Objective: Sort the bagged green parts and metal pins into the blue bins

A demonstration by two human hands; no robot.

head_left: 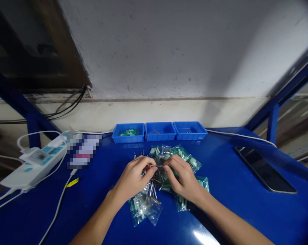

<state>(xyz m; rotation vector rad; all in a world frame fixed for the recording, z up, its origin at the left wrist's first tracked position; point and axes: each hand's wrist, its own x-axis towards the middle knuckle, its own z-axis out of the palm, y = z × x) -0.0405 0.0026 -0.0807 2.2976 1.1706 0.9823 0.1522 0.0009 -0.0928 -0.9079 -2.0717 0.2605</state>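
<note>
Between my hands is a thin metal rod [157, 166], held level above a pile of small parts. My left hand [137, 172] pinches its left end with thumb and forefinger. At the other end, the fingertips of my right hand [181, 173] are closed on the rod; whether a second small part is in them I cannot make out. Under the hands lie loose metal rods [152, 190]. Around them are clear bags with pale green pieces, one bag [141, 209] in front and another bag [182, 153] behind.
At the back stand three blue bins: a left bin [128, 139] with green-white pieces, a middle bin [161, 136] and a right bin [191, 135] with a few small parts. A white power strip [36, 163] with cables lies left, a phone [266, 170] right.
</note>
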